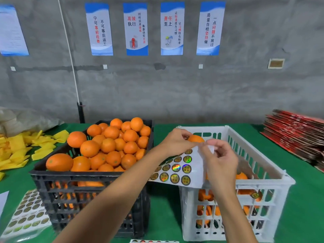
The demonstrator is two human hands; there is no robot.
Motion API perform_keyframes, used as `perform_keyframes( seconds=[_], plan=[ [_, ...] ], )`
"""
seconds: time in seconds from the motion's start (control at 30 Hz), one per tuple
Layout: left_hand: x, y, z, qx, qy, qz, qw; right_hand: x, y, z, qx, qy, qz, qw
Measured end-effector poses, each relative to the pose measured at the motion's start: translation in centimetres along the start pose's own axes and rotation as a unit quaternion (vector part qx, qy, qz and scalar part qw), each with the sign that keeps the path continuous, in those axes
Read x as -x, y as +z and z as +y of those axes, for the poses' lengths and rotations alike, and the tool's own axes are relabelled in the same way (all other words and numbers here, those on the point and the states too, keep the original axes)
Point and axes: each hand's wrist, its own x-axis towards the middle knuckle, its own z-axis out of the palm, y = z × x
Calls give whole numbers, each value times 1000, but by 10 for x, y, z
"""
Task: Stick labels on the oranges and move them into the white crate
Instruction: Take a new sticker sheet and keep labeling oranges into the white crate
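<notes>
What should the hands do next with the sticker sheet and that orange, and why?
Probably peel one sticker free and press it on the orange. The left hand holds that orange above the white crate, and the right hand pinches the sticker sheet at its top edge. I see no label on the orange yet.

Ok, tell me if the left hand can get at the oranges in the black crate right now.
Probably not at once: the left hand holds an orange and the sticker sheet. The black crate is open-topped and beside it.
</notes>
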Motion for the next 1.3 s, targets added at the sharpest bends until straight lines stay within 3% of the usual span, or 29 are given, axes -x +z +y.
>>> perform_keyframes(
  seconds=[0.1,0.23,0.3,0.47,0.67,0.8,0.97,1.17,1.3],
  plan=[
    [-8,19,1,35,-33,-23,999,-3,-19,5,-37,35,1,999],
    [-6,21,4,70,6,70,995,-5,-31,11,-26,32,5,999],
    [2,13,8,93,23,80,992,-7,-30,11,-40,51,7,998],
    [39,-13,1,42,122,31,991,-6,-16,10,-70,78,-31,994],
    [63,-27,-7,8,147,82,986,0,14,8,-167,169,-70,969],
    [79,-36,-15,-63,219,171,959,9,33,7,-167,159,-81,970],
    [100,-43,-24,-98,249,239,933,23,55,6,-154,149,-78,974],
    [114,-54,-33,-242,297,308,871,34,76,1,-141,143,-41,979],
    [122,-59,-35,-252,281,315,871,39,85,2,-106,129,-45,985]
  ],
)
